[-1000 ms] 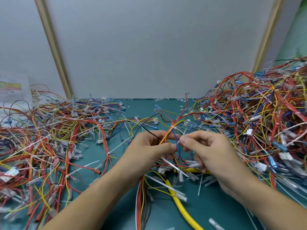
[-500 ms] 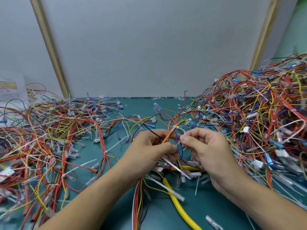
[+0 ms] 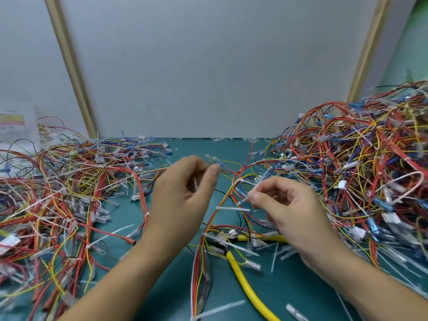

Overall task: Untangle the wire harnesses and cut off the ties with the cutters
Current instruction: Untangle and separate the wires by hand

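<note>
A harness of red, yellow and orange wires (image 3: 209, 225) runs across the green mat between my hands. A white tie (image 3: 232, 208) is wrapped round it. My left hand (image 3: 183, 200) is raised at the centre, and its thumb and fingers pinch a wire end with a clear sleeve (image 3: 209, 158); the hand is blurred. My right hand (image 3: 287, 207) pinches a pale strip (image 3: 260, 184) between thumb and forefinger; I cannot tell whether it is a tie or a sleeve. The yellow-handled cutters (image 3: 243, 274) lie on the mat below my hands, untouched.
A high tangle of harnesses (image 3: 361, 172) fills the right side. A flatter spread of wires (image 3: 69, 193) covers the left. Cut tie pieces (image 3: 220, 308) litter the green mat (image 3: 162, 286). A grey wall panel (image 3: 208, 77) closes the back.
My hands have drawn apart. The left hand moved up and to the left with a wire end, and the right hand stayed near the harness, which now lies spread between them.
</note>
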